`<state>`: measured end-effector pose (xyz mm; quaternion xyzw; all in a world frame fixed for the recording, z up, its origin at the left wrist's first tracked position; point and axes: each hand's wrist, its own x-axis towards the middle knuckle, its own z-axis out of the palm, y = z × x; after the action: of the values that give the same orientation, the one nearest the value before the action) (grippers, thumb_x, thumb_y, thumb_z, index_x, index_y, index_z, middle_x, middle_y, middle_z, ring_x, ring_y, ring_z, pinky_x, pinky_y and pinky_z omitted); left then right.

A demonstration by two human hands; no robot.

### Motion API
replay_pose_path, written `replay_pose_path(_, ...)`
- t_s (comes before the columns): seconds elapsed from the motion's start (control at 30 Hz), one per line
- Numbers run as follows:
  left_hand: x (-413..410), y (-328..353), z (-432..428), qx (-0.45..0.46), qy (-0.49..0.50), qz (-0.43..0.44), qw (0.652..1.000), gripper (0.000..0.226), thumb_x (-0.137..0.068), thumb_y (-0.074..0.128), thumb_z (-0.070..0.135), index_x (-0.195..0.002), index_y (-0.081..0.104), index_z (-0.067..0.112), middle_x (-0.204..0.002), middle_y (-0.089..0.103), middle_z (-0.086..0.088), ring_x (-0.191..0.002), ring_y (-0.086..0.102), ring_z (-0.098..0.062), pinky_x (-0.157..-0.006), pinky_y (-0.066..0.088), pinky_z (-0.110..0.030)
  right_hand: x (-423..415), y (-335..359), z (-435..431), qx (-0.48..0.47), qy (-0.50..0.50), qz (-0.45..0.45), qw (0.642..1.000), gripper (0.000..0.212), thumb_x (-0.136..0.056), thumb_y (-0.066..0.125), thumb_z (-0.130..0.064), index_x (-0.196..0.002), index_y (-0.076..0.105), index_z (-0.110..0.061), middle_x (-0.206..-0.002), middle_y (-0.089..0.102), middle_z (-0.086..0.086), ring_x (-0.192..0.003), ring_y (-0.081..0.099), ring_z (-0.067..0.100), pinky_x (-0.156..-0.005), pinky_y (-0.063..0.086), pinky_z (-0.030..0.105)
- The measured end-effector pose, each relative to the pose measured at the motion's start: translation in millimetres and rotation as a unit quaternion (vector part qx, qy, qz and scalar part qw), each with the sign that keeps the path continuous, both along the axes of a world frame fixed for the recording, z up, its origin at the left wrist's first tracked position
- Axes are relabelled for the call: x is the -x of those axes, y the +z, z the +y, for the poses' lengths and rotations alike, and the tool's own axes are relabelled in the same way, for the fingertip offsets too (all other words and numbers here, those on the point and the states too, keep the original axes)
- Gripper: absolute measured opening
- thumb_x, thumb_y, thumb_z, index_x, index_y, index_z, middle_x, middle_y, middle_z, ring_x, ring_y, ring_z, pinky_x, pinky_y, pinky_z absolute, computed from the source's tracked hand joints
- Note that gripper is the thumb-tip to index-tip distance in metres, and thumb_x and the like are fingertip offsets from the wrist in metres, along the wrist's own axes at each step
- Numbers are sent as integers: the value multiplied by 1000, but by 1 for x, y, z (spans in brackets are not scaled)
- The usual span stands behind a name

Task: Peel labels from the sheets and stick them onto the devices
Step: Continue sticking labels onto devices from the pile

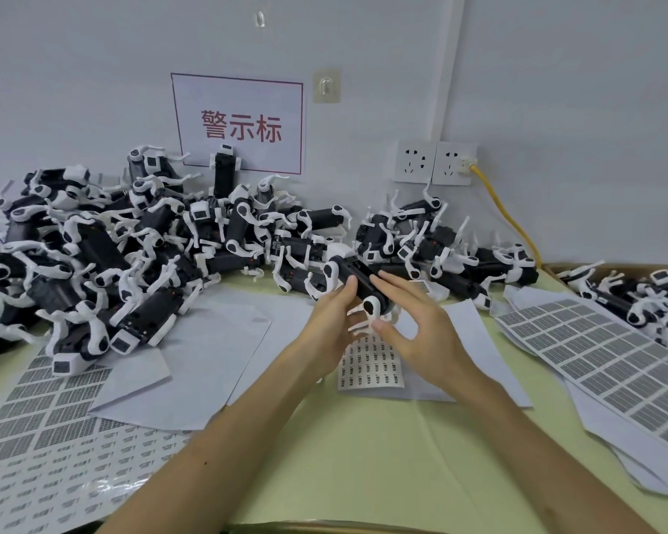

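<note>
— Head view: what in the hands?
— Left hand [324,325] curled round a black-and-white device [359,273], held clear of the table [363,456]. Right hand [421,329] flat-fingered, pressing along the device's top, thumb just below and apart from it. Small label sheet [371,366] directly beneath both hands.
— Risks from here?
— Probably a label set crooked or creased from sliding fingers. Possibly a slipped grip on the smooth body. Easy, too, to lose track against the pile of devices [132,244] beyond the left hand.
— Anything hard to make out?
— Label itself hidden under the right fingers, so cannot tell whether stuck. Print on the sheets too small to read. Large label sheet [594,352] off to the right hand's right, cut off at the edge.
</note>
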<state>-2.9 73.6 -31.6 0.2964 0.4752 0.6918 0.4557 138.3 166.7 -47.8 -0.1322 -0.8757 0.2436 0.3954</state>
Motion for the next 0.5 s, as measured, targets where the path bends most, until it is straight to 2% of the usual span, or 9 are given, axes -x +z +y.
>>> replay_pose_path(0.13,-1,-1,-2,0,1,11,1000,31,-108,52,43,-112,70,19,-86,70,5,-71,68,-11,-65,56,-27,-1,0,-2,25,11,-26,999,62,-94,61,-46,-152,43,-40,-157,38,-29,-146,29,-8,-118,28,24)
replay_pose_path(0.2,-3,0,-4,-3,-3,30,1000,30,-107,54,44,-113,72,21,-88,76,9,-77,74,-10,-70,60,-29,-1,1,-4,30,21,-34,999,64,-94,59,-48,-154,38,-43,-159,35,-27,-148,26,-8,-120,27,28)
replay_pose_path(0.3,-7,1,-6,-7,-6,60,998,40,-104,58,47,-130,70,20,-118,78,-1,-108,75,-18,-79,61,-35,0,2,-6,41,29,-42,998,69,-93,59,-48,-156,32,-42,-163,29,-24,-149,22,-9,-120,25,25)
replay_pose_path(0.37,-9,1,-7,-4,-7,72,997,40,-103,59,48,-130,70,20,-120,77,-2,-110,74,-19,-80,61,-34,-1,3,-5,46,33,-46,997,74,-93,62,-45,-159,30,-37,-164,25,-24,-150,20,-9,-118,24,20)
replay_pose_path(0.5,-9,1,-6,3,-6,99,995,36,-104,59,46,-126,70,20,-114,79,-4,-101,75,-19,-81,63,-36,-4,4,-3,42,48,-39,997,80,-93,70,-32,-161,27,-29,-166,23,-21,-150,19,-7,-116,24,9)
